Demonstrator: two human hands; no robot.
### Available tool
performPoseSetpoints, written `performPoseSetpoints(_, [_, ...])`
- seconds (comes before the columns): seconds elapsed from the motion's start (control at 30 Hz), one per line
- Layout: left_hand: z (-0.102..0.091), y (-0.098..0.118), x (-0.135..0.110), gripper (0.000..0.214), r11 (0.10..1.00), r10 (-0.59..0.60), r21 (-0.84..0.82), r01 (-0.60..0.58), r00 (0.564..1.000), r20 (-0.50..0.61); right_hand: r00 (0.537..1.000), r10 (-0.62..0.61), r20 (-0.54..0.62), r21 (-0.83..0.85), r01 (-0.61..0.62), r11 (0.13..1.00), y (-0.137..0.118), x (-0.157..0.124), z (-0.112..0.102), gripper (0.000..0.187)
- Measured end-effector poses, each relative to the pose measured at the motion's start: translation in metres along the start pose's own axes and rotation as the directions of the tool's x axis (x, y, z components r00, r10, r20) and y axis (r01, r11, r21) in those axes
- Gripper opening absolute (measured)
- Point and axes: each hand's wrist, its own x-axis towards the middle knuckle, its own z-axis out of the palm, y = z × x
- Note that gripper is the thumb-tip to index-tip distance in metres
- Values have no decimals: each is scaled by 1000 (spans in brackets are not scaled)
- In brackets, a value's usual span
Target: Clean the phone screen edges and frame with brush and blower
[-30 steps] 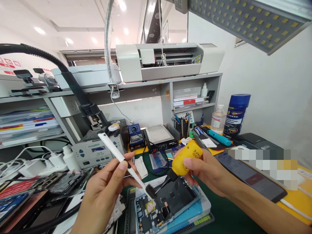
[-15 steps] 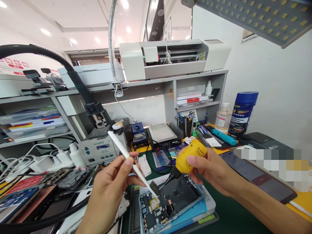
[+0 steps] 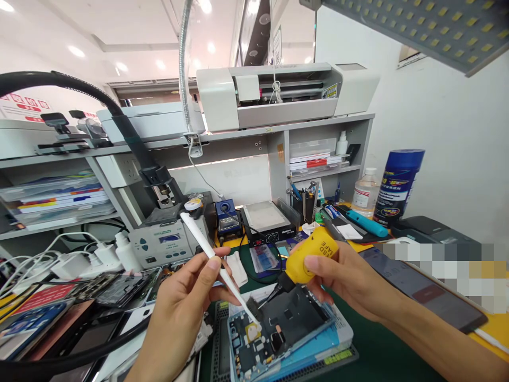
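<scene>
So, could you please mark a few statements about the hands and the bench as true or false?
1. The left hand holds a white brush. True.
2. The right hand holds a blue screwdriver. False: it holds a yellow bottle with a black nozzle.
3. The brush's bristles are down at the opened phone. True.
4. The blue spray can lies on its side. False: it stands upright beside a clear bottle.

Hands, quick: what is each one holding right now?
Left hand: closed on the white brush, bristles down at the opened phone.
Right hand: closed on the yellow bottle, nozzle pointed at the phone.
</scene>
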Motion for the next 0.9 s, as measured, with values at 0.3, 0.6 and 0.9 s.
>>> performPoseSetpoints(0.3, [-1, -2, 0, 45, 1000, -10, 14, 10, 1000, 10, 1000, -17, 26, 18, 16, 1000, -1, -1, 1, 35])
performPoseSetpoints(0.6, [-3, -3, 1, 46, 999, -17, 31, 15, 998, 63, 999, -26, 29, 35, 25, 999, -1, -2, 1, 33])
performPoseSetpoints(0.9, [-4, -3, -1, 43, 999, 5, 47, -9, 997, 78, 1000, -19, 20, 21, 19, 1000, -3, -1, 2, 36])
